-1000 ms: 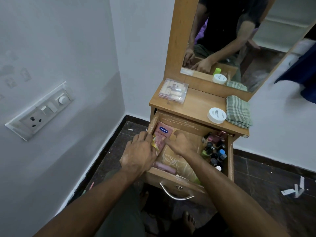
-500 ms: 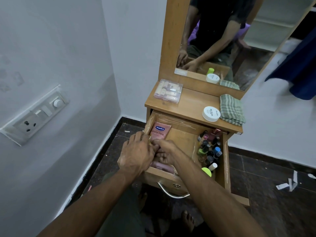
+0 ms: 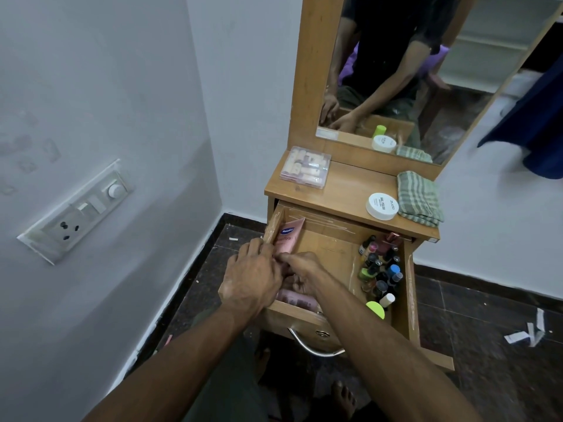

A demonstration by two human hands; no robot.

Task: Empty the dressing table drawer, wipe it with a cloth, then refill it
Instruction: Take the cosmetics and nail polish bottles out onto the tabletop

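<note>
The wooden drawer (image 3: 409,287) is pulled out of the dressing table. My left hand (image 3: 253,280) lies over the drawer's left wall, its fingers at the lower end of a pink cream tube (image 3: 288,236). My right hand (image 3: 301,274) is curled in the front left corner, above a pink box (image 3: 297,299). The two hands touch, and what they hold is hidden. Several small nail polish bottles (image 3: 380,269) and a bright green lid (image 3: 375,309) fill the drawer's right side. A folded green checked cloth (image 3: 419,198) rests on the tabletop (image 3: 344,190).
The tabletop also carries a clear plastic box of small tubes (image 3: 306,167) and a white jar (image 3: 382,206). A mirror (image 3: 405,71) stands behind. A wall with a switch plate (image 3: 79,208) is close on the left. Paper scraps (image 3: 528,332) lie on the dark floor.
My right hand has moved from the drawer's middle to its front left corner beside my left hand. The clear packet that lay under it is out of sight, and bare wood shows there.
</note>
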